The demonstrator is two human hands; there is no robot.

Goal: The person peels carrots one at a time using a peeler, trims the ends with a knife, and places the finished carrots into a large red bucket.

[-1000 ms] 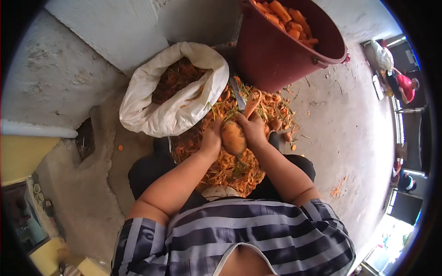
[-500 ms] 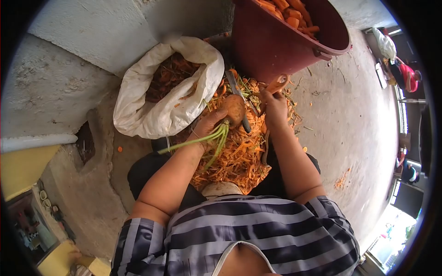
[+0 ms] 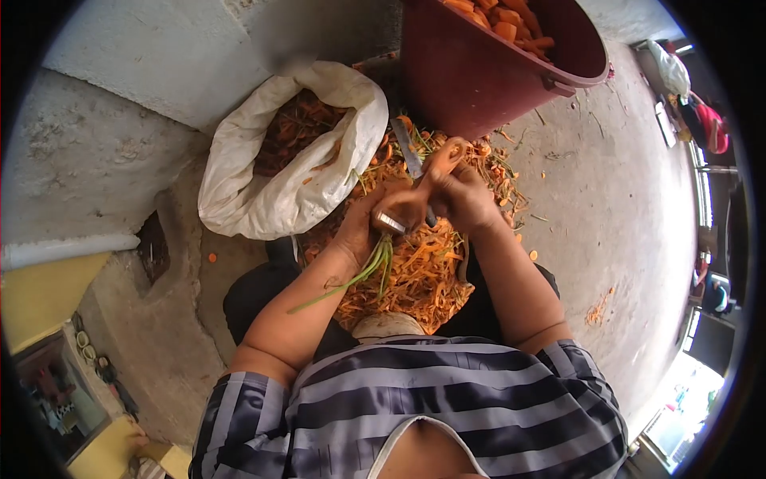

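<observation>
My left hand (image 3: 363, 225) is closed around a stout carrot, mostly hidden by the fingers and the peeler; its green stems (image 3: 377, 267) trail over my wrist. My right hand (image 3: 467, 198) grips an orange-brown peeler (image 3: 441, 164) with a hole in its handle end. The peeler's shiny metal edge lies at the stem end of the carrot. Below the hands a knife (image 3: 405, 145) rests on a heap of orange peelings (image 3: 407, 279), its dark handle partly covered.
A white sack (image 3: 231, 188) with a rolled rim, holding peelings, stands to the left. A dark red bucket (image 3: 471, 88) of peeled carrots stands ahead. Concrete floor (image 3: 606, 207) stretches right, with scattered scraps. A wall (image 3: 104, 136) rises on the left.
My right hand has moved left and brought the peeler from beside the bucket onto the carrot. The carrot, held in my left hand, has moved slightly nearer my body.
</observation>
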